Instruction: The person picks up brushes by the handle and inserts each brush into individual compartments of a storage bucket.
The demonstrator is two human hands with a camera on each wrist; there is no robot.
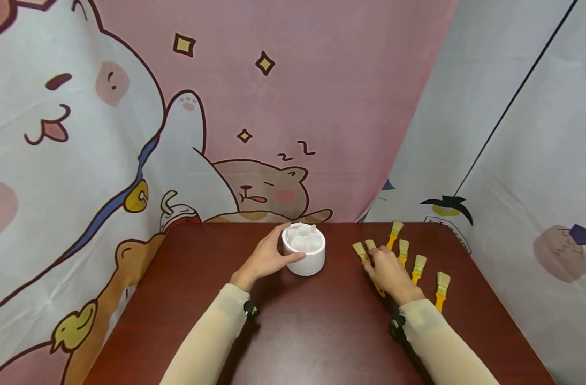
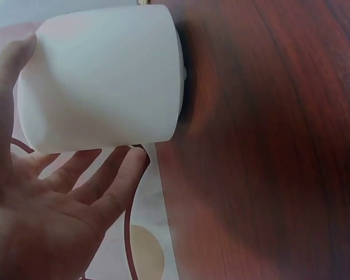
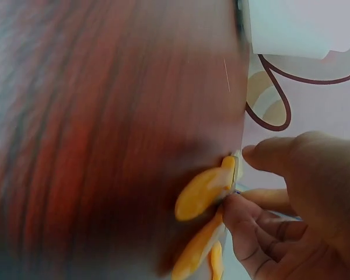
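A white round holder (image 1: 311, 263) with petal-like dividers inside stands near the table's far edge. My left hand (image 1: 266, 256) grips its side, thumb in front and the other fingers around the back; in the left wrist view its smooth wall (image 2: 105, 81) fills the space by the thumb. Further right, my right hand (image 1: 390, 272) is low over the leftmost paintbrush (image 1: 358, 249). Thumb and fingers pinch this brush from both sides near its ferrule, and its yellow handle (image 3: 201, 195) points back toward the wrist. A second brush (image 1: 370, 244) lies right beside the fingers.
Several more paintbrushes with yellow handles, such as the rightmost one (image 1: 442, 283), lie beyond and right of my right hand, bristles pointing away. The dark red-brown wooden table (image 1: 321, 331) ends at a printed cartoon curtain (image 1: 341, 107) behind it.
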